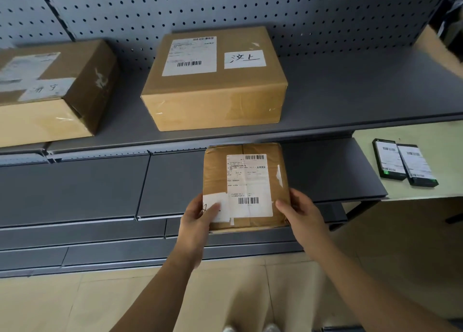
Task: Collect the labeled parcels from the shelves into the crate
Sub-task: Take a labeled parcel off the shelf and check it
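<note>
- Here, in the lower centre of the frame, a small parcel (pixel 246 186) wrapped in brown paper and tape is gripped by both hands at its near edge.
- It sits at the front lip of the lower shelf (pixel 325 169); whether it rests on the shelf or is held just clear of it cannot be told.
- A white shipping label (pixel 249 181) with barcodes faces up on it, and a smaller white slip (pixel 216 197) is stuck at its near left corner.
- The left hand (pixel 200 214) clamps that corner with its thumb pressed onto the slip. Its fingers are hidden underneath.
- The right hand (pixel 300 211) clamps the near right corner, thumb on top and fingers curled round the side.
- Above, on the upper shelf (pixel 350 94), a big box (pixel 215 81) stands in the middle of the frame. It carries a printed label and a handwritten one.
- A second box (pixel 50 88), also labelled, lies at the left edge of the same shelf, well apart from the first.
- A grey pegboard (pixel 225 6) backs the shelves.
- At the right, two black packets (pixel 388 159) with white labels lie side by side, touching, on a pale counter (pixel 438 136).
- Beige floor tiles (pixel 75 306) fill the bottom of the frame.
</note>
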